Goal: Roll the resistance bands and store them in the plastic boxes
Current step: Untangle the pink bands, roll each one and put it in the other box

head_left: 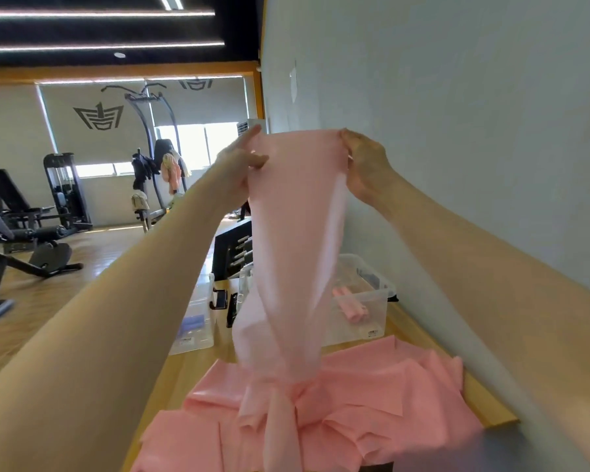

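Pink pile [338,413] on near worktop [491,400]; band [297,212] hangs vertical from it, top corners pinched by left hand [242,161] and right hand [365,165], level. Box [361,301] beyond.

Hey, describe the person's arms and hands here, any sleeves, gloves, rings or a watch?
Both forearms are bare up to the frame edge, with no sleeves in view. The left hand and right hand wear no gloves. No watch, bracelet or ring is visible, though the image is slightly blurred.

The wooden surface [419,330] bears heaped pink resistance bands [372,396] near, two clear plastic boxes [372,311] far.
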